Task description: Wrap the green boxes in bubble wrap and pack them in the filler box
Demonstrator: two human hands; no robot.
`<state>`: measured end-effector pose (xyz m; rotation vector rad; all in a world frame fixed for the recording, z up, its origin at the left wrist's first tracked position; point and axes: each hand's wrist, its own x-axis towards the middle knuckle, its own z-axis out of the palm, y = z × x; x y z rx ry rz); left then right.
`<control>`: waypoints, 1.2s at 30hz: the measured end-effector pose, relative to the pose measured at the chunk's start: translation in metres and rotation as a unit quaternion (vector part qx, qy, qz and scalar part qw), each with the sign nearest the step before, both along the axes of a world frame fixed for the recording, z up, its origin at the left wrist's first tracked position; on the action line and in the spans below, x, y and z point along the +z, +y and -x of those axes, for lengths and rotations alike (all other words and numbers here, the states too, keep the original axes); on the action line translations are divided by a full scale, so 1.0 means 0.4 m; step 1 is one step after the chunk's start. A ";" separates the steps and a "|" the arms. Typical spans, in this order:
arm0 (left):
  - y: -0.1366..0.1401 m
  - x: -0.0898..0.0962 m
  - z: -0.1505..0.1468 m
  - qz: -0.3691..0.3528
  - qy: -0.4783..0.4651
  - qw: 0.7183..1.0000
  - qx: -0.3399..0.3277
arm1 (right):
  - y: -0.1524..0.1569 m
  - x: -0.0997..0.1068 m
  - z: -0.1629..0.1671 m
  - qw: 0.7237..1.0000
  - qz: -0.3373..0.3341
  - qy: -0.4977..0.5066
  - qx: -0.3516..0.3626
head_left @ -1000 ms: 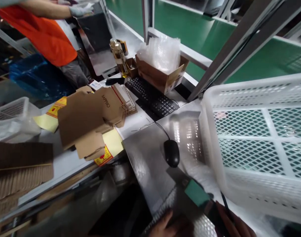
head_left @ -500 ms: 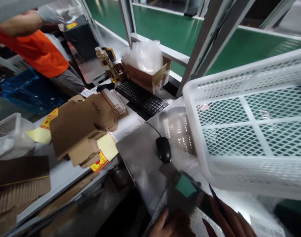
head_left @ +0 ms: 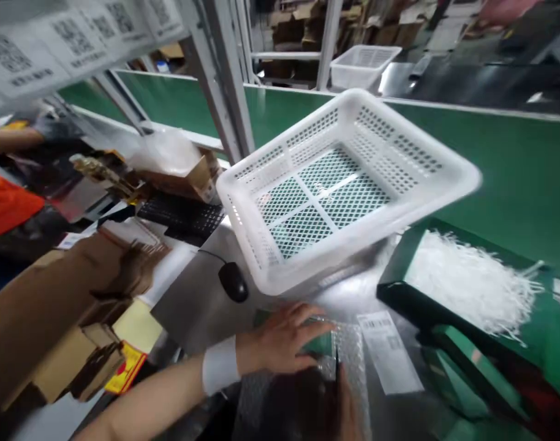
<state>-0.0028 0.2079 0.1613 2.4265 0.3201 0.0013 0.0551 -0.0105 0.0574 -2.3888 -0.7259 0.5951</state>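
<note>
One left hand (head_left: 284, 340) lies flat on the bubble wrap (head_left: 348, 349).

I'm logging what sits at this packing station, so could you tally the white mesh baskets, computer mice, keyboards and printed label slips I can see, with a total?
White mesh baskets: 2, the near basket and the far basket
Computer mice: 1, the mouse
Keyboards: 1, the keyboard
Printed label slips: 1, the slip
Total: 5
</note>
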 end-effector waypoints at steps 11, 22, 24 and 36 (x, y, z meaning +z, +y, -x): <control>0.085 0.005 -0.211 -0.053 0.197 0.952 -0.227 | 0.088 0.061 -0.014 0.990 0.096 0.085 0.057; 0.064 0.025 -0.219 -0.076 0.225 0.949 -0.207 | 0.117 0.087 -0.023 0.982 0.128 0.119 0.075; 0.061 0.027 -0.218 -0.076 0.230 0.949 -0.202 | 0.119 0.093 -0.023 0.981 0.130 0.117 0.079; 0.070 0.004 -0.210 -0.068 0.227 0.951 -0.197 | -0.004 0.054 0.136 0.986 0.160 0.031 0.017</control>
